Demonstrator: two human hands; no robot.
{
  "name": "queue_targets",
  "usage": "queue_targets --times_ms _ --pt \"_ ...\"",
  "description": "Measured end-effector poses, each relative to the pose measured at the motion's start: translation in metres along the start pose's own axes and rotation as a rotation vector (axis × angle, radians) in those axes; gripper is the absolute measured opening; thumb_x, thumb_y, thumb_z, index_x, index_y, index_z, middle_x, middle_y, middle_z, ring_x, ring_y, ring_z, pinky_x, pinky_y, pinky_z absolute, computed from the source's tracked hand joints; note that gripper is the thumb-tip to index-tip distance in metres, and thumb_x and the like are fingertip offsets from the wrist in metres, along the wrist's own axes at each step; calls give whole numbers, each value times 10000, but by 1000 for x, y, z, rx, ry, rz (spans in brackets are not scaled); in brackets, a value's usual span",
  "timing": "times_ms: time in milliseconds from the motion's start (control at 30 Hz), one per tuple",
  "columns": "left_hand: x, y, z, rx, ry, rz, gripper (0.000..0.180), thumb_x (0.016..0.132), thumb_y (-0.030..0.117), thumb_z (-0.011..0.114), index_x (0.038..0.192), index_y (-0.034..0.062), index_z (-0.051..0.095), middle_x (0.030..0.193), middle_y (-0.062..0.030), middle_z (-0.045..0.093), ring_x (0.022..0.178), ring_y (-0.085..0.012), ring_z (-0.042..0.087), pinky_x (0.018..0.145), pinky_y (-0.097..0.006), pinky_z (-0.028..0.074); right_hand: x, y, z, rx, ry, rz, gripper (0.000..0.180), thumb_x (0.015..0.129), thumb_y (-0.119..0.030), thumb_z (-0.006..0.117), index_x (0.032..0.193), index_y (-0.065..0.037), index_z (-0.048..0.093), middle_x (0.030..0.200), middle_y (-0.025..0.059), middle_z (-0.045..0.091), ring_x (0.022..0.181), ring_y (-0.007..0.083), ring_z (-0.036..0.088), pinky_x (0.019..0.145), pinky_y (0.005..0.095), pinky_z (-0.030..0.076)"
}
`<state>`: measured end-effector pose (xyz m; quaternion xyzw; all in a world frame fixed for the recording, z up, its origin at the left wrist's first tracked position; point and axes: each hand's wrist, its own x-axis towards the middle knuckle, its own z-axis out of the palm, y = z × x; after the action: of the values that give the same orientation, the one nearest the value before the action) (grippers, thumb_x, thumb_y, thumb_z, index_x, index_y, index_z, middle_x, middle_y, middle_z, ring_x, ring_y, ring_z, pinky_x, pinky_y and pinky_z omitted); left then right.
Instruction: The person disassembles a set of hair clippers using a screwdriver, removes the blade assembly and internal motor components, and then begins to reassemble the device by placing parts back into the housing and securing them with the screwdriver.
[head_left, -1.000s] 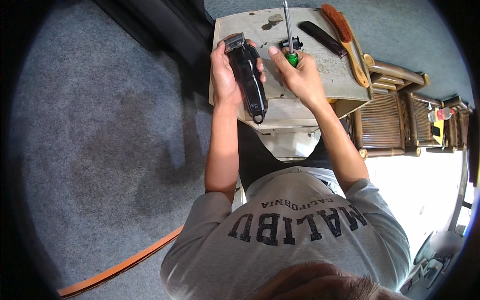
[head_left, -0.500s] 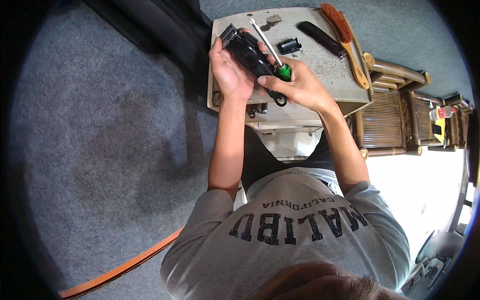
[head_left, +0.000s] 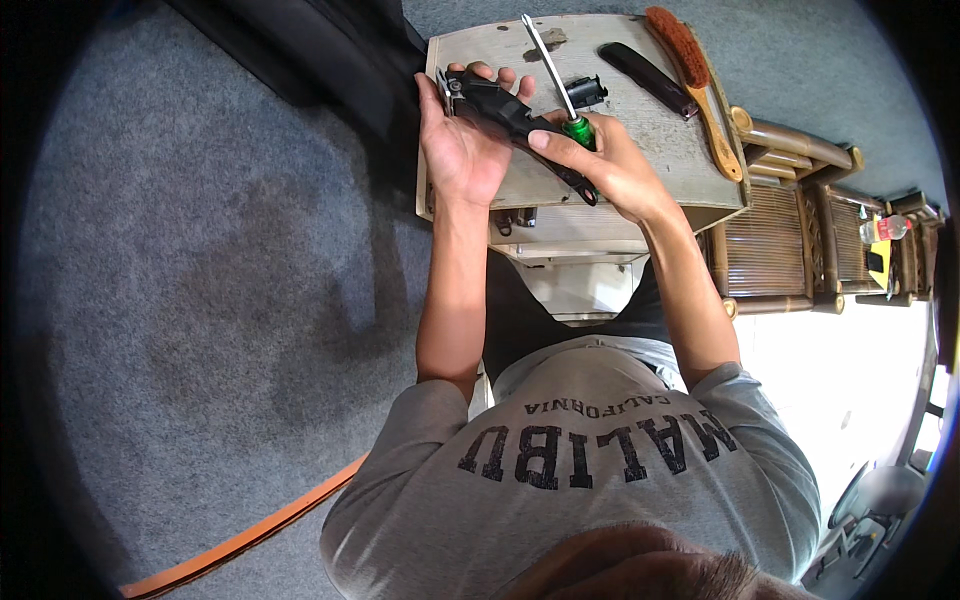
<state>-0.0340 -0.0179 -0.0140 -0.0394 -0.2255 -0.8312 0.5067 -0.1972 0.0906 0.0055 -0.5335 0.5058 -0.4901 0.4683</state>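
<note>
A black hair clipper (head_left: pixel 503 112) slants above the cabinet top, its metal blade end up and to the left. My left hand (head_left: pixel 465 165) cradles the blade end palm up, thumb beside the blade and fingertips showing past the far side. My right hand (head_left: pixel 622 168) grips the tail end with the thumb on top. That same hand also holds a screwdriver (head_left: pixel 552 70) by its green handle, the bare shank pointing up and away. Behind the screwdriver, a small black plastic piece (head_left: pixel 590 92) lies on the cabinet top.
On the worn pale cabinet (head_left: pixel 640 165) lie a long dark object (head_left: pixel 645 76), perhaps another clipper, and a wooden-handled brush (head_left: pixel 715 135) with reddish bristles. Below is an open compartment with small items. Bamboo seats (head_left: pixel 765 245) stand at right, and black cloth (head_left: pixel 330 60) hangs at left.
The hair clipper has rolled in my hands and now shows a different, narrower side. My right hand and the screwdriver have shifted slightly right, and my left fingers have straightened somewhat.
</note>
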Motion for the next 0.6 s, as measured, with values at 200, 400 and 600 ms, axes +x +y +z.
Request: queue_targets --times_ms 200,400,600 --pt "-2 -4 3 142 25 -87 519 1107 561 418 1236 112 642 1168 -98 675 1179 -343 609 1112 -578 474 6 12 3 -33 17 -102 535 880 -450 817 1101 20 689 686 -13 590 608 85 550 546 264 436" --pt "-8 -9 15 719 89 76 560 1134 519 374 1424 61 515 1306 -133 665 1110 -307 675 999 -478 566 4 11 8 39 88 -100 475 903 -320 824 1144 0 569 849 51 658 786 129 613 755 276 486" --pt "-12 -10 6 986 -52 207 601 1098 203 604 1590 -31 350 1420 -107 596 1169 -137 626 1024 -292 500 3 6 9 2 220 -133 565 820 -355 892 1075 29 564 883 49 644 774 116 601 691 273 514"
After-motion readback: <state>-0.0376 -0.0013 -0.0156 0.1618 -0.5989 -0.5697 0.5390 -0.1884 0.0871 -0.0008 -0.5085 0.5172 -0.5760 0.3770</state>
